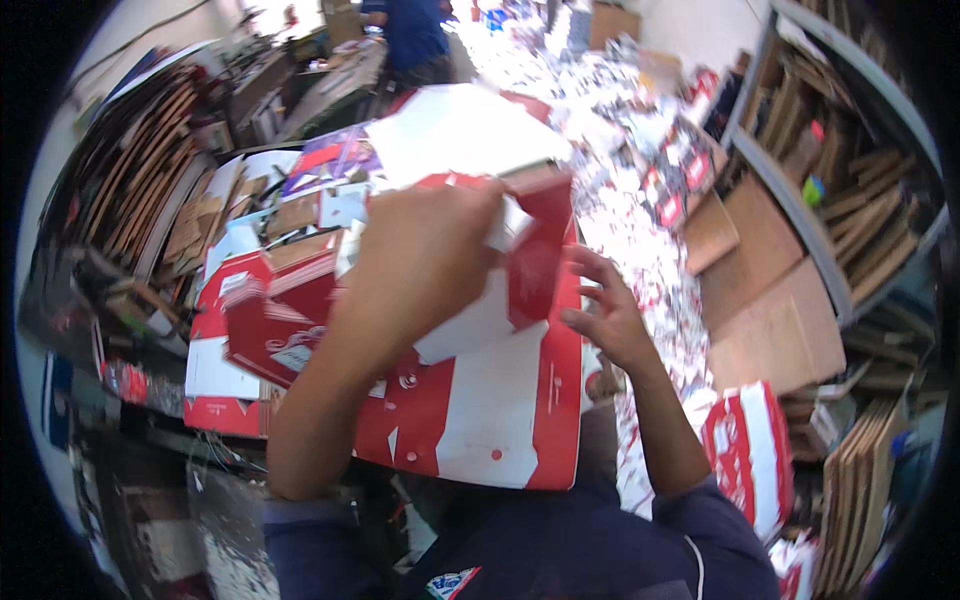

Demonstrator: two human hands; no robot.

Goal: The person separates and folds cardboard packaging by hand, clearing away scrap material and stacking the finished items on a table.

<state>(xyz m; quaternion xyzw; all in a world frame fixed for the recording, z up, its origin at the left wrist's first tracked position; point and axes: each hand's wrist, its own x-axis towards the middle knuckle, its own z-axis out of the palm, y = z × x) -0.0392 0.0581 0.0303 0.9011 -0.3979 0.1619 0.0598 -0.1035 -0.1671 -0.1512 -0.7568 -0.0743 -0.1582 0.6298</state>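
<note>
My left hand (435, 245) is raised over the work surface, somewhat blurred, its fingers curled at the near side of an upright red and white cardboard piece (540, 245). Its fingertips are partly hidden, but they look closed on that piece. Just right of it, my right hand (612, 312) has its fingers apart and holds nothing. Beneath both hands lies a large printed red and white cardboard sheet (490, 420). Left of my left forearm sits a stack of cut red cardboard pieces (270, 325). A white sheet (465, 130) lies beyond my hands.
Cardboard offcuts (300, 215) cover the surface's left side. Wooden boards fill the left rack (150, 165) and the right metal shelf (790, 180). Paper scraps (640, 240) litter the floor. A red and white bundle (745, 455) stands at right. Another person (415, 40) stands at the back.
</note>
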